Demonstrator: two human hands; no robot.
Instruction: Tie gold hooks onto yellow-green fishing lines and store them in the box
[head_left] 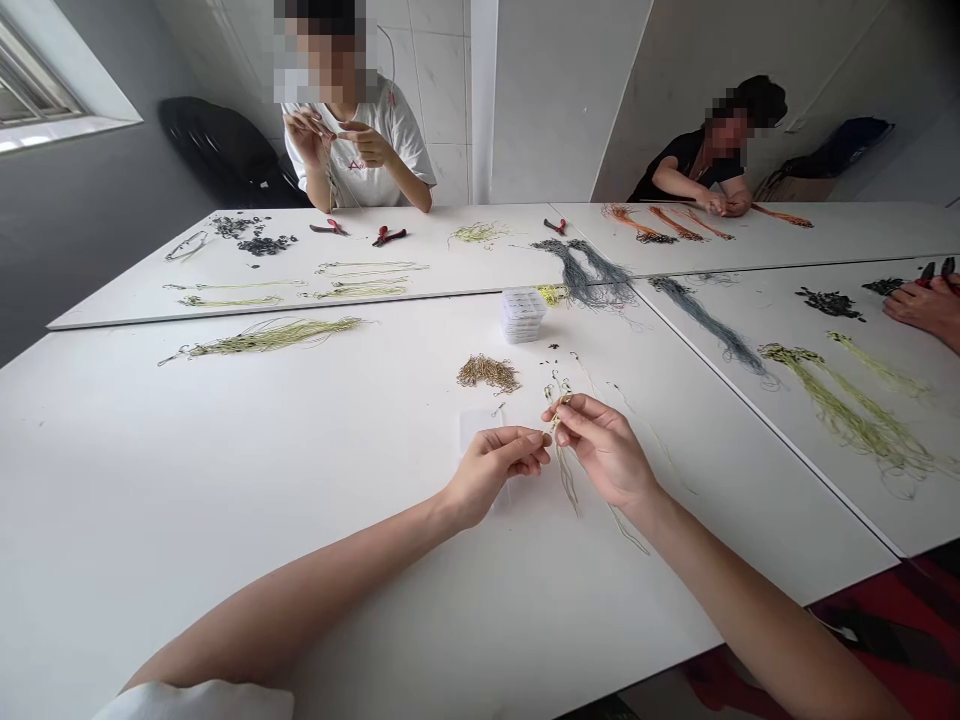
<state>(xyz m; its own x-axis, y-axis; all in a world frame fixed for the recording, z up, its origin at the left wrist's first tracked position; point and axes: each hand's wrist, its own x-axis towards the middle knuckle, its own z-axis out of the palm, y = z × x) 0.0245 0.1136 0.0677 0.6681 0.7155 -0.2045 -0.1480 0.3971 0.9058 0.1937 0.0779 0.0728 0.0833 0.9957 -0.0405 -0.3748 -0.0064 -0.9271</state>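
We observe two bare hands meeting above a white table (337,610), fingertips just beside each other. The right hand (606,452) pinches a few pale cords (568,485) between thumb and fingers; the cords are at the fingertips, their tails hanging down below the hand. The left hand (496,466) has its thumb pressed against the curled fingers, next to the cords (we cannot tell whether a strand is caught between them). Small hooks (556,383) show just beyond the right fingertips, and a loose thin string (654,432) lies on the table to the right of that hand. Under and behind the left hand we note a flat clear plastic piece (472,430), partly hidden. Past it sits a heap of gold-coloured metal bits (487,374), and farther on a stack of clear boxes (523,318). A few dark bits (553,347) lie between the boxes and the right hand. We record a yellow-green bundle (274,338) at the left, well apart from both hands, and grey bundles (581,275) beyond the boxes. Across the tables, a person in a white shirt (405,130) holds thin strands in both hands, and another in a dark top (664,150) leans over orange bundles (675,223).
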